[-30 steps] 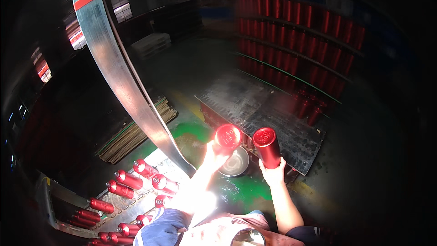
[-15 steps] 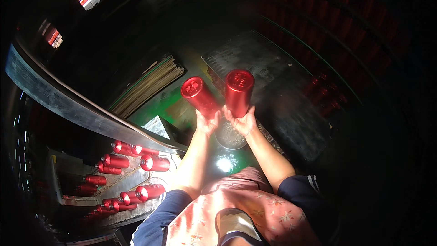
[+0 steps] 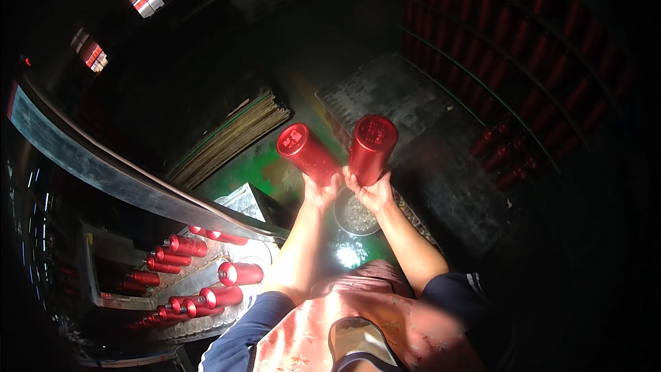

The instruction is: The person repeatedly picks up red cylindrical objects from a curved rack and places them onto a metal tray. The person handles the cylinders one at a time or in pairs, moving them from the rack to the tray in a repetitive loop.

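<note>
My left hand [image 3: 321, 193] is closed round the lower part of a red metal cylinder [image 3: 311, 154], which leans up and to the left. In my right hand [image 3: 372, 193] is a second red metal cylinder [image 3: 372, 153], held closer to upright. Both show flat, round ends with raised marks, turned up toward me. The opposite ends are hidden in my palms and fingers. My hands are side by side in front of me, close together, with the cylinders' upper ends apart.
On the lower left, more red cylinders [image 3: 240, 273] with narrow necks lie in rows on a conveyor [image 3: 186, 288], below a curved metal rail [image 3: 117, 158]. A round bowl [image 3: 356, 215] is under my hands. Stacked flat boards [image 3: 234, 138] lie ahead left; racked red cylinders [image 3: 509, 34] fill the far right.
The cylinders on the conveyor have shifted position. My hands keep their hold on both cylinders, and the whole view has moved slightly.
</note>
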Demonstrator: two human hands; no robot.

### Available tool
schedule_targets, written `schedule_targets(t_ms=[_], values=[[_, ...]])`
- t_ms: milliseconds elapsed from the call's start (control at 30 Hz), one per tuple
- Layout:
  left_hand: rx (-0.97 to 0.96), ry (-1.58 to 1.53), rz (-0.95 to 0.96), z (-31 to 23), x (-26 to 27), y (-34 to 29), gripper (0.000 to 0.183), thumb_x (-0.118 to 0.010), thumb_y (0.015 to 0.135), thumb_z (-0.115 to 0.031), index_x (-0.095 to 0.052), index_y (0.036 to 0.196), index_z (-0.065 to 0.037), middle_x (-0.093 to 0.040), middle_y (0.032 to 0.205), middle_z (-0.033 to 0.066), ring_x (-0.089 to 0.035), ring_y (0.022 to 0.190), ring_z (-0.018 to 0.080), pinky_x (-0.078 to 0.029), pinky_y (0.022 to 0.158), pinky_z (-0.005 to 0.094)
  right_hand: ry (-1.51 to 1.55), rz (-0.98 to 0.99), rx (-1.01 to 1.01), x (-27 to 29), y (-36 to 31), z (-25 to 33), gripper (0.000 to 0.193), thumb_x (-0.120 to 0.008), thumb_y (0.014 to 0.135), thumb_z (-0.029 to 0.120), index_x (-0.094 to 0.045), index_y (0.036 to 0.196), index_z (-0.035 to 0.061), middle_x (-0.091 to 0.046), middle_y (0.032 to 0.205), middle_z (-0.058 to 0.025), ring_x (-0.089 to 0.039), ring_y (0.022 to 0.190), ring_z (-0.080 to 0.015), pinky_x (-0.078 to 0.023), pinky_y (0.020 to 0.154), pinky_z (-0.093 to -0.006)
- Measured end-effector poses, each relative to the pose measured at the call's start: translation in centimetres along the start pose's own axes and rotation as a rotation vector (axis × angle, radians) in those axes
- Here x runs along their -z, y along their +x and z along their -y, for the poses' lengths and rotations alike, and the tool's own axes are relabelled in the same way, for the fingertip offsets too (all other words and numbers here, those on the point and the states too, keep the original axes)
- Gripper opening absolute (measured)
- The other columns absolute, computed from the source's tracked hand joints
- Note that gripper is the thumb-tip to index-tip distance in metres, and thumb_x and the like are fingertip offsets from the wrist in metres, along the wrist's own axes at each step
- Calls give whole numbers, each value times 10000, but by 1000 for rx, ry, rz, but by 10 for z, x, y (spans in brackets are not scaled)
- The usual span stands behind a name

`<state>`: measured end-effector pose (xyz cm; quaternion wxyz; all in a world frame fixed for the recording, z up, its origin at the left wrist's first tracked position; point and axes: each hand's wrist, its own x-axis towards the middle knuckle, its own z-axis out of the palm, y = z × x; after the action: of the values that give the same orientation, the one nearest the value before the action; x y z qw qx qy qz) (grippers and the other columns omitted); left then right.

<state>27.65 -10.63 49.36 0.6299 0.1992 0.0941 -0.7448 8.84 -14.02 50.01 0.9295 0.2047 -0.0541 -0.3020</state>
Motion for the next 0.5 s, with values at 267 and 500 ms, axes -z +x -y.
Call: schedule_targets(t_ms=[267, 500], values=[[84, -62, 45, 1, -3, -3, 780, -594, 762, -735, -604, 1156, -62, -637, 1065, 189, -639, 806, 342, -625, 653, 345, -52, 28, 31, 2, -4, -2, 689, -464, 891, 573, -506, 1327, 41, -533, 1289, -225, -529, 1140, -441, -545, 898, -506], [204, 7, 126, 2, 0, -28, 840, -536, 766, -776, -559, 1235, -79, -604, 1139, 202, -634, 891, 334, -619, 668, 296, -66, 89, 129, 7, -34, -31, 915, -448, 847, 726, -406, 1372, -21, -449, 1281, -323, -527, 1099, -441, -559, 888, -468]])
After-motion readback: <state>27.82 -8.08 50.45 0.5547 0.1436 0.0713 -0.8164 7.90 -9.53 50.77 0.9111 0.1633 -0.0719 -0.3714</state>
